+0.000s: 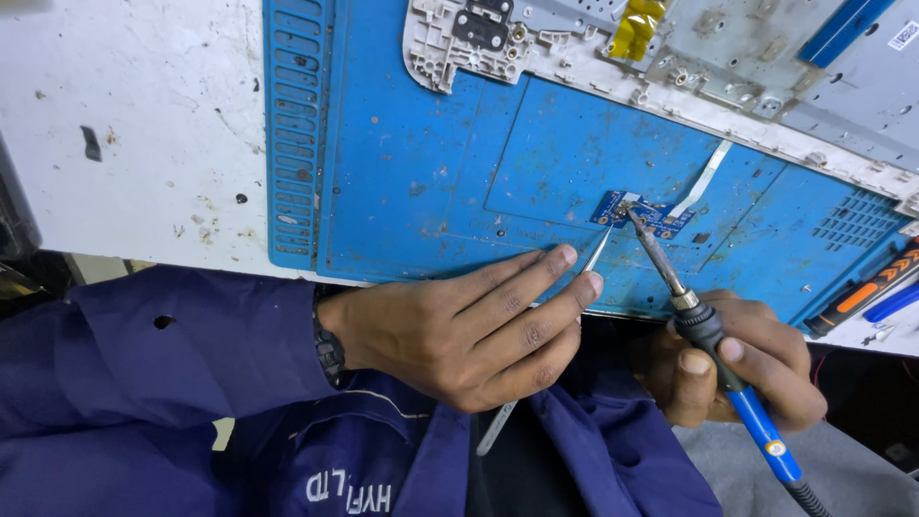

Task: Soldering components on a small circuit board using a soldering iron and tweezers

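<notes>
Head view: left hand (459,325) pinches tweezers (597,251), right hand (737,369) grips soldering iron (713,349) on circuit board (643,214)

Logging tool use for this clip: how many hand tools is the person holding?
2: tweezers in the left hand, a blue-handled soldering iron in the right hand, both tips at the small blue circuit board.

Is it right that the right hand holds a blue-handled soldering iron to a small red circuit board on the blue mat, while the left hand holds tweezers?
Not quite: the small circuit board is blue, not red, as the head view shows. The rest stands: the right hand holds the blue-handled soldering iron to it on the blue mat, and the left hand holds tweezers.
</notes>
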